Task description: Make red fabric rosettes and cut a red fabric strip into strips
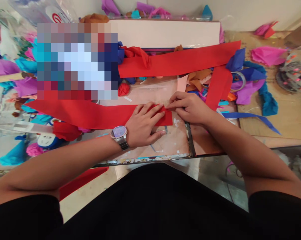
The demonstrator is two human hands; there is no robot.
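Note:
A long red paper strip (102,115) runs across the work table (150,151), its right end in front of me. My left hand (145,123) lies on that strip with fingers spread, pressing it flat. At the strip's upper right corner, my right hand (188,106) has its thumb and index finger pinched together; anything between those fingertips is too small to make out. Beyond my hands a second red strip (180,61) stretches left to right, and another red piece (219,86) hangs down from its right end.
A white box (165,33) stands at the back. Tape rolls (240,81) and blue paper (257,120) lie right. On the left are a glue gun (27,127), a power socket block (49,140) and crumpled coloured paper. Part of the upper left is pixelated.

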